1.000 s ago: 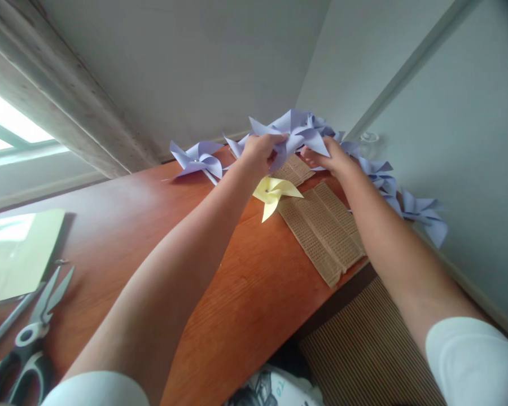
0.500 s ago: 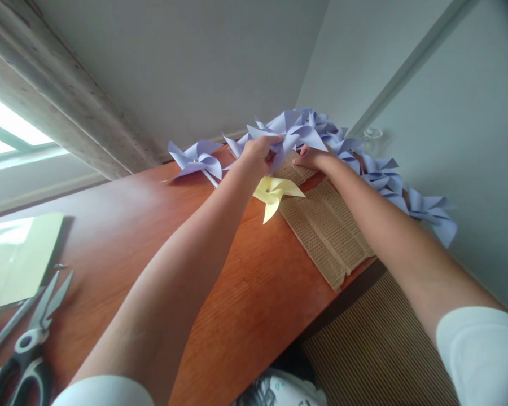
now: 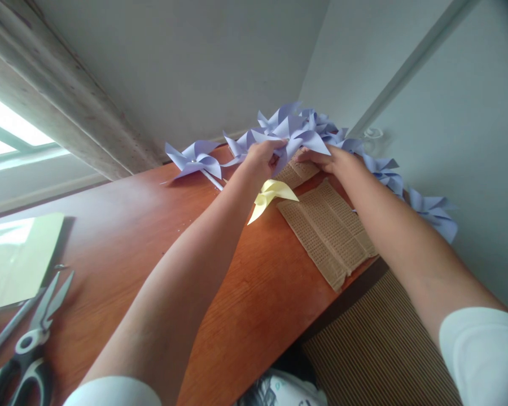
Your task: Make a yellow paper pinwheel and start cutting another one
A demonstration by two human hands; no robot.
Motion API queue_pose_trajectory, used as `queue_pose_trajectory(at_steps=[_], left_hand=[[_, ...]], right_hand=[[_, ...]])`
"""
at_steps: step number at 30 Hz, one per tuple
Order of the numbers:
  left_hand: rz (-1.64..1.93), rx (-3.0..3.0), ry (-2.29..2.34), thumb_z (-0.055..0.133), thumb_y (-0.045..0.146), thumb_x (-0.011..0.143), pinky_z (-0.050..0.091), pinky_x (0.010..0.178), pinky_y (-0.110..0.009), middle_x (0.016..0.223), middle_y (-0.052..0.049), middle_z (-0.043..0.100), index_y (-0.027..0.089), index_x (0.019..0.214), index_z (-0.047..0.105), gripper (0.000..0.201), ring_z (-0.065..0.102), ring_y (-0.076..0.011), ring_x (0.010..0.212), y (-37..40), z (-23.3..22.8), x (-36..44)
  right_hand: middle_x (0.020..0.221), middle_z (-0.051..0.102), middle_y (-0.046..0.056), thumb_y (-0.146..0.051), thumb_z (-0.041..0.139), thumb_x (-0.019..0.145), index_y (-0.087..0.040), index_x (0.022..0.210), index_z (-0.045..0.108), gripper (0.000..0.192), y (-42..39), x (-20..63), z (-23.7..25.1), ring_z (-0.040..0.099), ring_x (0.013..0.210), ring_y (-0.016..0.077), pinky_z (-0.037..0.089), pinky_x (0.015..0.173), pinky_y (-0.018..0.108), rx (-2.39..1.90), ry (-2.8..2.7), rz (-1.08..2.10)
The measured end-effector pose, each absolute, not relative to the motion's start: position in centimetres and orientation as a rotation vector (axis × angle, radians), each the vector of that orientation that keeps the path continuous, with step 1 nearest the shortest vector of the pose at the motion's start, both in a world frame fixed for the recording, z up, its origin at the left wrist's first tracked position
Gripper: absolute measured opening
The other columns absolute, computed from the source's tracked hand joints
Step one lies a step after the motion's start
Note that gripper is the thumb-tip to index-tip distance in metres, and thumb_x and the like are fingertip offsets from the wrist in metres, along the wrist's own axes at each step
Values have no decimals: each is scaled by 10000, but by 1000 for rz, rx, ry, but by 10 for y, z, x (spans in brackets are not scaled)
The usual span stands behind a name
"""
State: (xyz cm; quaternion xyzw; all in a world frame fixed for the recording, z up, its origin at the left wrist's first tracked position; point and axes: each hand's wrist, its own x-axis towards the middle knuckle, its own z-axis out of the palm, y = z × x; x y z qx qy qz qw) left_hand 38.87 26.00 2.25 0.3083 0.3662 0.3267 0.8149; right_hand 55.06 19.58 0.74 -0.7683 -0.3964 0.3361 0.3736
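Observation:
My left hand (image 3: 266,155) is closed on a purple paper pinwheel (image 3: 294,135), thumb near its centre, at the far end of the table. Just right of it my right hand (image 3: 322,158) reaches beneath the same pinwheel's blades; its fingertips are partly hidden, so what they grip cannot be made out. A yellow paper pinwheel (image 3: 273,194) shows below my left wrist. Another purple pinwheel on a white stick (image 3: 195,159) lies left of my left hand. More purple pinwheels (image 3: 385,172) are heaped behind and to the right of my right arm.
Brown cardboard pieces (image 3: 330,231) lie on the wooden table (image 3: 245,293) under my right arm. At the left are scissors (image 3: 36,338), a grey rod (image 3: 12,327) and a pack of pale yellow paper (image 3: 29,254). Walls border the table's far end.
My right hand has moved slightly further under the held pinwheel's blades. The yellow pinwheel has turned and shifted a little left. Another purple pinwheel shows more behind the held one.

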Motion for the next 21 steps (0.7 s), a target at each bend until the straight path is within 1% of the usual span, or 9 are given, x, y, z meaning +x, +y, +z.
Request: queue_pose_trajectory(at_steps=[2, 5, 8, 10, 13, 16, 18, 21], left_hand=[[696, 660, 784, 727, 45, 672, 533, 704, -345, 672, -43, 667, 174, 755, 638, 177, 651, -206, 726, 260, 22, 390], [689, 661, 784, 730, 43, 674, 536, 706, -348, 694, -39, 679, 181, 776, 634, 197, 650, -201, 720, 259, 20, 392], [678, 664, 778, 748, 56, 672, 543, 719, -349, 686, -23, 674, 182, 799, 627, 216, 650, -196, 724, 258, 18, 396], [678, 665, 774, 759, 58, 669, 546, 732, -344, 684, -19, 673, 181, 799, 618, 228, 652, -190, 735, 257, 16, 399], [682, 673, 775, 779, 53, 660, 541, 746, -349, 696, -20, 679, 196, 795, 608, 261, 662, -195, 773, 255, 14, 403], [674, 691, 790, 818, 54, 621, 525, 768, -363, 703, -11, 678, 211, 813, 607, 325, 671, -204, 823, 253, 14, 406], [662, 705, 806, 823, 57, 609, 519, 781, -367, 710, -8, 674, 197, 836, 610, 341, 669, -198, 823, 251, 15, 408], [661, 728, 846, 805, 72, 640, 520, 784, -360, 711, -10, 664, 166, 865, 609, 312, 661, -184, 788, 249, 16, 413]], right_hand=[[957, 778, 59, -179, 730, 799, -198, 980, 724, 182, 195, 550, 11, 722, 818, 202, 573, 754, 357, -1918, -990, 990], [951, 779, 79, -297, 733, 831, -227, 935, 735, 126, 194, 552, 14, 719, 848, 251, 589, 753, 409, -1879, -915, 1104], [897, 773, 91, -435, 735, 834, -234, 878, 736, 206, 192, 555, 16, 709, 866, 286, 591, 757, 448, -1854, -806, 1120], [887, 772, 86, -478, 723, 837, -240, 861, 731, 239, 190, 556, 16, 711, 881, 289, 592, 764, 451, -1825, -780, 1094], [918, 780, 79, -507, 714, 832, -253, 879, 730, 259, 184, 558, 19, 718, 901, 292, 595, 764, 449, -1795, -806, 1061], [946, 790, 77, -502, 736, 804, -267, 944, 735, 273, 176, 560, 21, 721, 919, 311, 596, 755, 465, -1819, -829, 981], [960, 793, 79, -479, 739, 801, -267, 965, 735, 269, 172, 561, 22, 723, 929, 317, 596, 756, 469, -1809, -844, 953], [973, 790, 81, -466, 727, 810, -251, 954, 733, 259, 168, 562, 21, 725, 932, 311, 598, 766, 474, -1705, -880, 984]])
